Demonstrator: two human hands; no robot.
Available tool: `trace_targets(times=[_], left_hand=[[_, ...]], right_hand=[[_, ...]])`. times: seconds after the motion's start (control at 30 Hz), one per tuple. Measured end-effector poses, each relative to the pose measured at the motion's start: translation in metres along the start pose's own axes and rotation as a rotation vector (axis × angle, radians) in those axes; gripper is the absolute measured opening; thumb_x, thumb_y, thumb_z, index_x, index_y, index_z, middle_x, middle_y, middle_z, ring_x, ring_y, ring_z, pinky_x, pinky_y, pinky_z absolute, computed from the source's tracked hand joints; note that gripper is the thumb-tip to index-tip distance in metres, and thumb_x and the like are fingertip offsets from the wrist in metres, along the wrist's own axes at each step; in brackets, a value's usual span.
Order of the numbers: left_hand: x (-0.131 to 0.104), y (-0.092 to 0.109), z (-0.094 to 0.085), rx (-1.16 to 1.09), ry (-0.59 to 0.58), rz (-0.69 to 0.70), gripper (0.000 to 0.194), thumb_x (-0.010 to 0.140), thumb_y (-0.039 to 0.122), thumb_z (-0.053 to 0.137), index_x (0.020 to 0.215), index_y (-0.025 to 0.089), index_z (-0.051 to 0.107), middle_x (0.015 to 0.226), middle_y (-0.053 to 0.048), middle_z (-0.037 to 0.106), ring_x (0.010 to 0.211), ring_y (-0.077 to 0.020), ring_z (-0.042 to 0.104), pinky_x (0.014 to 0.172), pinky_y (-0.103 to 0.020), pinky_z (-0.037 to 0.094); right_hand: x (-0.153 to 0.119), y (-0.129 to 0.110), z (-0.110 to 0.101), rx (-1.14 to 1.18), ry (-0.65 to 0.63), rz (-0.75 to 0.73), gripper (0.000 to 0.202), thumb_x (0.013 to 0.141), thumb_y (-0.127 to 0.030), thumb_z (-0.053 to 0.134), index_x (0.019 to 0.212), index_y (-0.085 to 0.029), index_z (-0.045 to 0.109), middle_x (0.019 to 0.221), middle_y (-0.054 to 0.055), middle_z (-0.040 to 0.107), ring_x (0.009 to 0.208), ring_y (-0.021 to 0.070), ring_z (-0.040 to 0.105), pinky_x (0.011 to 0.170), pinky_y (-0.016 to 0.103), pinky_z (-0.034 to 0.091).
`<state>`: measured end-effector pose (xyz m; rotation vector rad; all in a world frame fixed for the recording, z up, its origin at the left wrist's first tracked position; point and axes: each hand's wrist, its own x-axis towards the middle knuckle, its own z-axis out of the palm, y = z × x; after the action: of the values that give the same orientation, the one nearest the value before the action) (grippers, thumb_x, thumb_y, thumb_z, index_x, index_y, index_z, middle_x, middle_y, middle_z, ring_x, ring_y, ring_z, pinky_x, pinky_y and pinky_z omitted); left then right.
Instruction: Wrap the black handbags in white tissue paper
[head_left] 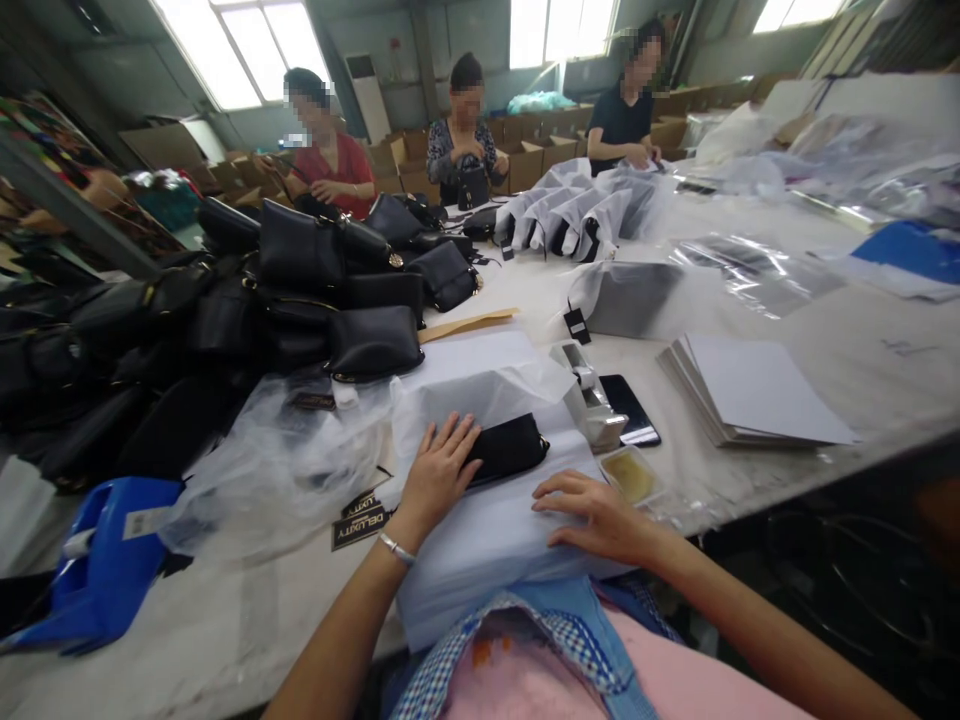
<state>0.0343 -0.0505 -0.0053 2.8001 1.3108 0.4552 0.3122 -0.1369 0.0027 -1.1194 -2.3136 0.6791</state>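
Observation:
A small black bag (pixel 510 449) lies on white tissue sheets (pixel 480 560) at the table's near edge. My left hand (pixel 441 465) rests flat with fingers spread on the bag's left end and the paper. To the right of the bag, my right hand (pixel 589 512) hovers low over the sheets, its fingers apart and slightly bent, holding nothing. Black tags with gold lettering (pixel 358 527) lie left of the paper. A tape dispenser (pixel 598 405) stands beyond my right hand, beside a phone (pixel 631 410) and a small clear dish (pixel 630 474).
Black bags (pixel 300 245) are heaped at the left, near clear plastic (pixel 277 470) and a blue dispenser (pixel 112 560). Stacked grey boards (pixel 765 390) lie right. Wrapped bags (pixel 585 210) and a grey-wrapped piece (pixel 634 298) sit farther back. Three people work across the table.

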Motion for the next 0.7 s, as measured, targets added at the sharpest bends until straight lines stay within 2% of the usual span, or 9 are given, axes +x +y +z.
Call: trace_targets(times=[0.23, 0.53, 0.6, 0.7], left_hand=[[-0.001, -0.001, 0.000, -0.021, 0.006, -0.002, 0.049, 0.099, 0.034, 0.045, 0.146, 0.022, 0.041, 0.155, -0.006, 0.040, 0.147, -0.0266, 0.027, 0.119, -0.052, 0.023], [0.000, -0.001, -0.002, -0.009, 0.013, 0.009, 0.049, 0.098, 0.035, 0.047, 0.145, 0.022, 0.043, 0.155, -0.004, 0.040, 0.146, -0.0258, 0.029, 0.118, -0.051, 0.027], [0.001, -0.001, -0.002, -0.009, 0.009, 0.009, 0.049, 0.098, 0.035, 0.048, 0.145, 0.022, 0.043, 0.155, -0.004, 0.039, 0.146, -0.0259, 0.029, 0.118, -0.052, 0.028], [0.001, -0.002, -0.002, -0.016, 0.002, 0.013, 0.050, 0.098, 0.036, 0.048, 0.145, 0.022, 0.043, 0.155, -0.005, 0.039, 0.146, -0.0264, 0.030, 0.117, -0.052, 0.028]], right_hand=[[-0.004, 0.005, 0.019, 0.058, -0.042, 0.090, 0.023, 0.081, -0.040, 0.075, 0.099, -0.026, 0.075, 0.099, 0.004, 0.071, 0.098, 0.0192, 0.064, 0.089, 0.030, 0.050], [0.004, 0.008, 0.016, 0.149, -0.112, 0.110, 0.023, 0.093, -0.038, 0.059, 0.091, -0.024, 0.077, 0.091, 0.004, 0.073, 0.088, 0.0162, 0.067, 0.083, 0.027, 0.051], [0.004, 0.006, 0.014, 0.119, -0.093, 0.094, 0.023, 0.094, -0.035, 0.058, 0.090, -0.023, 0.076, 0.091, 0.004, 0.072, 0.087, 0.0162, 0.066, 0.081, 0.028, 0.051], [-0.005, 0.000, 0.014, 0.050, -0.028, -0.020, 0.021, 0.095, -0.033, 0.056, 0.095, -0.022, 0.074, 0.095, 0.005, 0.072, 0.089, 0.0166, 0.064, 0.083, 0.030, 0.050]])
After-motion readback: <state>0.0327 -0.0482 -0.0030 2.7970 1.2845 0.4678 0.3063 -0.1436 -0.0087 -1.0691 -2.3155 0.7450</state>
